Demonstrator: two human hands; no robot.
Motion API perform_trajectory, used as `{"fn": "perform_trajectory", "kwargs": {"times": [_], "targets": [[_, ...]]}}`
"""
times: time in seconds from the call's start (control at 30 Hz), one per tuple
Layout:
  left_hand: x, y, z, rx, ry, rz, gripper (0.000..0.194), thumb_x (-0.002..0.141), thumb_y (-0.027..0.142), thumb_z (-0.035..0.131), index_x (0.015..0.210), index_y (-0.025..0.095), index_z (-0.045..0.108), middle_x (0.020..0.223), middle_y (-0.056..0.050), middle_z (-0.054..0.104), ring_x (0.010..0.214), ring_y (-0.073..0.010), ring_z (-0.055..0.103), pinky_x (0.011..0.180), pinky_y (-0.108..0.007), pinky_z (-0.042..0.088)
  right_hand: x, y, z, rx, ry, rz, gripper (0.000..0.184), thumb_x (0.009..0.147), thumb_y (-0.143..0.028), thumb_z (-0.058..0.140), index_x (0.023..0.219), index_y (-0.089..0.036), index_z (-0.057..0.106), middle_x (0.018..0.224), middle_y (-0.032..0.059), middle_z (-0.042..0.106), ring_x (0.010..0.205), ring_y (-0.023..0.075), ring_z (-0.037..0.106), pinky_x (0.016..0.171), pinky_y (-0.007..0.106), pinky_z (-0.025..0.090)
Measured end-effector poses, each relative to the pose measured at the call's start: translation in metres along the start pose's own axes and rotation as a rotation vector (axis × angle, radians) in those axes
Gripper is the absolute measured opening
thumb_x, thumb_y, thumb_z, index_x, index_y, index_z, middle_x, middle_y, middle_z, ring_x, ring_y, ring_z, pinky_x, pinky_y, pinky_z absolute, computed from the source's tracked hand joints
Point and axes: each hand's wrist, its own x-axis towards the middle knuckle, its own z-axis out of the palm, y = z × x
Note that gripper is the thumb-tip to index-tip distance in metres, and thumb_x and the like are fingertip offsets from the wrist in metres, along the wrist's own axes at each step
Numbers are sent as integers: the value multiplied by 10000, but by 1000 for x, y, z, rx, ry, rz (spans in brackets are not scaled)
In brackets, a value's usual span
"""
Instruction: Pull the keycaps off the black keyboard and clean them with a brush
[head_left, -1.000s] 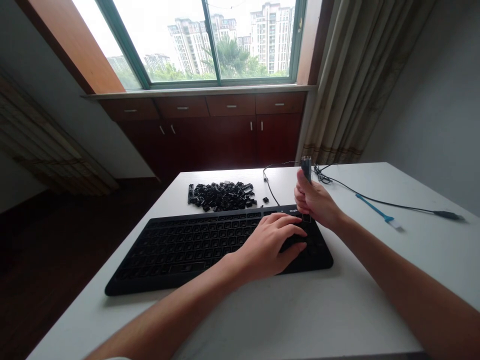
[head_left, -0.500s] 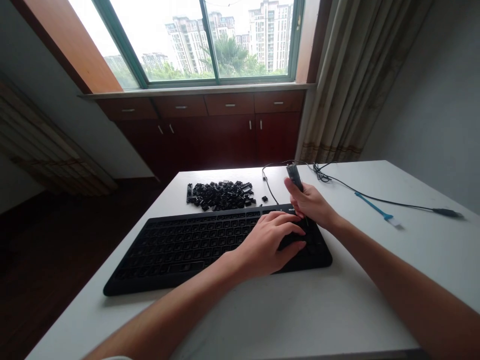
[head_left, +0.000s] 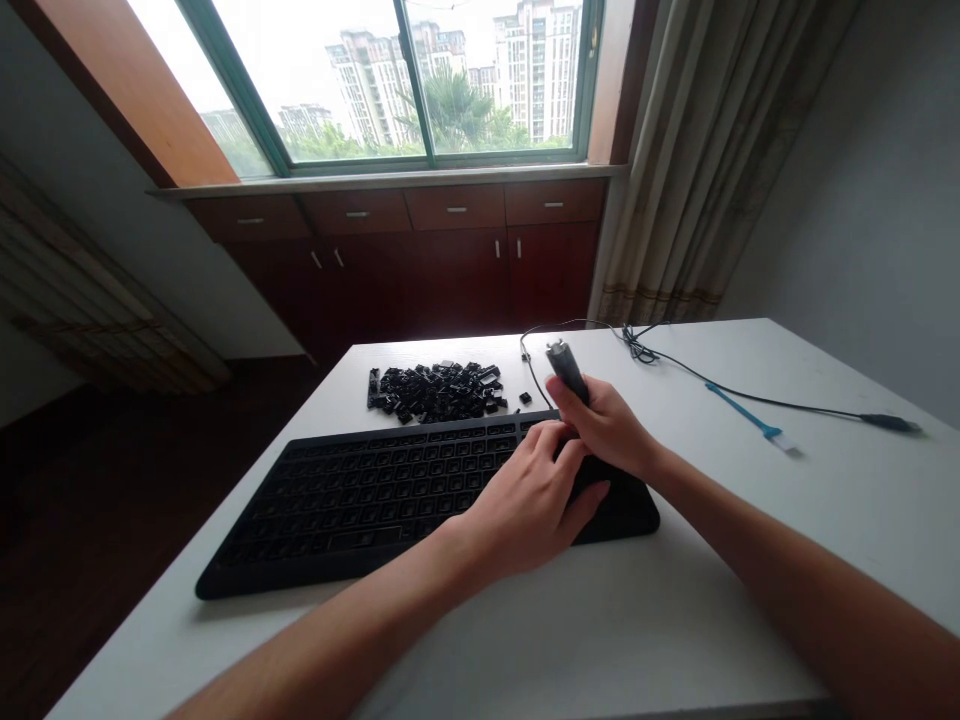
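Keyboard (head_left: 352, 510) partly hidden under left hand (head_left: 525, 510)

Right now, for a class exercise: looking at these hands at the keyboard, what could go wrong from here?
The dark handheld tool in the right hand is close to the loose black keycaps, so a careless swing could scatter them across the white table. The thin black cable runs just behind that hand and might snag. The left hand covers part of the black keyboard, possibly hiding keys from view.
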Motion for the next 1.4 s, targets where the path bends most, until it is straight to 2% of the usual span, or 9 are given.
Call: {"fn": "perform_trajectory", "kwargs": {"times": [0.13,0.3,0.5,0.63,0.83,1.03,1.17,1.33,1.4], "targets": [[-2,-4,6,-81,88,-46,269,1010,335,514,1210,163,467,1427,-201,459,1341,-315,478,1111,-515,482,-5,4,2,21,73,-27,451,951,-573,566,702,-206,485,573,-46,469,522,106,414,494,255,335],[1,-4,8,-65,70,-41,518,1007,315,504,1435,115,293,1495,-237,441,1440,-329,412,1188,-546,413,-10,3,-1,-73,120,-150,418,960,-498,587,684,-202,483,601,-44,465,554,103,397,535,253,362],[6,2,6,79,-11,-4,471,1033,318,431,1427,61,393,1540,-243,428,1498,-351,335,1258,-556,301,-11,1,-2,-176,172,-230,429,958,-471,586,653,-214,430,582,-46,451,538,103,365,532,256,355],[5,1,7,95,-30,-17,499,1043,330,410,1448,40,397,1542,-248,434,1505,-355,329,1262,-556,286,-12,0,-2,-177,177,-175,452,966,-523,552,648,-220,445,542,-38,455,518,116,389,513,267,354],[3,-1,9,111,-30,-26,599,1049,352,398,1532,18,281,1573,-264,393,1528,-354,282,1254,-565,290,-12,9,-1,-56,242,-64,501,933,-602,576,630,-224,448,499,-32,459,490,121,418,485,274,362],[3,-2,10,122,-52,-65,622,1052,390,376,1520,-12,297,1565,-281,396,1520,-360,297,1245,-553,313,-7,6,4,164,342,-29,559,939,-638,543,583,-228,409,490,-40,414,442,101,389,450,273,350],[3,-2,10,129,-62,-59,628,1054,390,371,1523,-22,300,1564,-271,403,1520,-353,298,1258,-528,299,-4,1,7,277,293,-24,582,926,-642,569,558,-224,399,476,-44,392,422,87,366,432,267,325],[1,-5,10,124,-46,-71,618,1052,401,385,1522,6,311,1570,-262,399,1520,-353,300,1240,-545,331,7,1,-1,379,387,65,622,877,-725,563,558,-236,346,465,-61,339,381,75,300,375,261,275],[0,-5,10,124,-42,-66,592,1049,400,397,1508,29,347,1574,-251,397,1518,-358,303,1237,-552,333,12,2,-5,416,364,120,616,849,-740,588,582,-239,348,472,-69,326,378,74,284,358,253,246]]}}
